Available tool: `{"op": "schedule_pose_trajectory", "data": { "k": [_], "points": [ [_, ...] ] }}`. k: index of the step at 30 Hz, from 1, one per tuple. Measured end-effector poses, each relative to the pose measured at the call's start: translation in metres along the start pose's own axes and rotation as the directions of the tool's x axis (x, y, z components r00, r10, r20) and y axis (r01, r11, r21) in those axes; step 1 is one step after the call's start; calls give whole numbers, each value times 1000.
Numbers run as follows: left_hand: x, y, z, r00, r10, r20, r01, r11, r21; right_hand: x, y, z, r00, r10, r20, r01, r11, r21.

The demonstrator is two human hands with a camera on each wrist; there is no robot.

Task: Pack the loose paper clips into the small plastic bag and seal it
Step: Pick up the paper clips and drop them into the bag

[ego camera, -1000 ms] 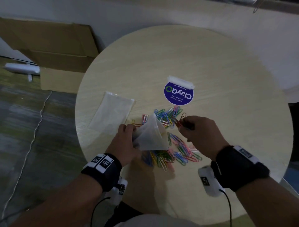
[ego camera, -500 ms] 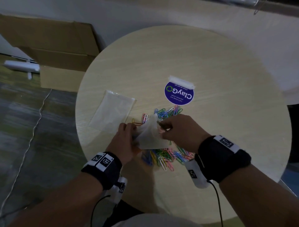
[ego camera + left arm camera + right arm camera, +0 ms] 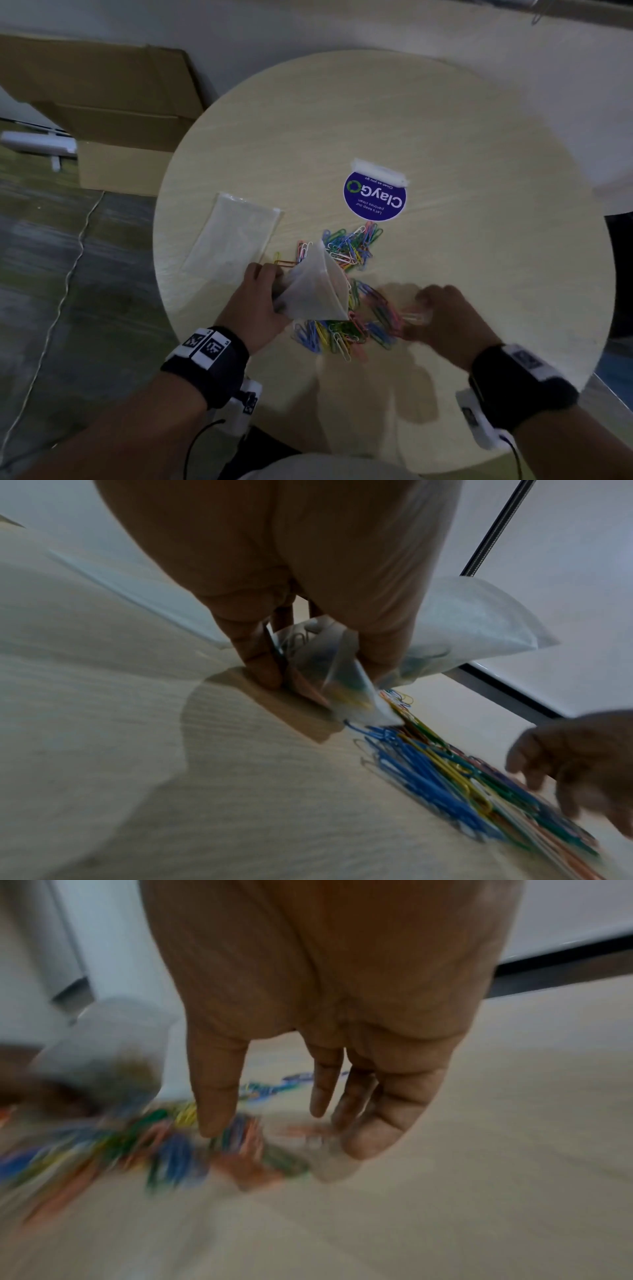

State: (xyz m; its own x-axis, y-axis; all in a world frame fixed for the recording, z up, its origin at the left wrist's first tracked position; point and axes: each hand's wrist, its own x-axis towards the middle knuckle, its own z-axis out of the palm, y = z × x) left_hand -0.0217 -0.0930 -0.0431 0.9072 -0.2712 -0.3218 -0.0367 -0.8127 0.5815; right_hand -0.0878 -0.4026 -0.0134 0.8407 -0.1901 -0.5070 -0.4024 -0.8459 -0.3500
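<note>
Clips [image 3: 346, 308] lie just left of right hand [image 3: 442, 318], fingers loose; left hand [image 3: 255, 305] pinches bag [image 3: 315, 287], mouth facing right.

Dim room. Round wooden table [image 3: 445, 130] seen by white wall [image 3: 274, 24]. Cardboard boxes [image 3: 102, 102] stacked on grey floor [image 3: 68, 274].

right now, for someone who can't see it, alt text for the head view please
A left hand holds a small plastic bag open over a heap of coloured paper clips on a round table, while the right hand reaches into the heap. A second bag and a purple sticker lie beyond.
</note>
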Motion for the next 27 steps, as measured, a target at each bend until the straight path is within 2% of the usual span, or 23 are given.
{"op": "schedule_pose_trajectory", "data": {
  "k": [2,6,9,13,14,16,18,21,27],
  "points": [
    [-1,-1,-1,1000,-11,-3,10,1000,-17,-8,4,19,999,-38,28,41,995,-86],
    [-1,-2,-1,1000,-20,-4,20,999,-39,3,-15,34,993,-98,-70,92,992,-85],
    [-2,-4,-2,1000,-14,-6,14,998,-55,13,-24,27,989,-121,-88,117,992,-43],
    [-3,-5,-4,999,-21,-25,19,998,-55,21,-23,13,962,-95,-258,118,990,74],
    [-3,-5,-4,999,-24,-25,23,998,-56,24,-25,14,964,-95,-248,106,994,31],
    [-4,-4,-4,999,-21,-29,19,998,-58,24,-37,24,983,-124,-133,108,986,-125],
    [-5,-4,-4,999,-21,-34,19,998,-60,17,-48,35,981,-186,-54,170,959,-226],
    [-4,-3,-5,999,-19,-33,18,998,-54,9,-46,45,964,-263,-44,249,947,-203],
    [-4,-2,-4,999,-19,-34,17,998,-58,12,-37,42,959,-262,-104,254,964,-81]
  ]
}}
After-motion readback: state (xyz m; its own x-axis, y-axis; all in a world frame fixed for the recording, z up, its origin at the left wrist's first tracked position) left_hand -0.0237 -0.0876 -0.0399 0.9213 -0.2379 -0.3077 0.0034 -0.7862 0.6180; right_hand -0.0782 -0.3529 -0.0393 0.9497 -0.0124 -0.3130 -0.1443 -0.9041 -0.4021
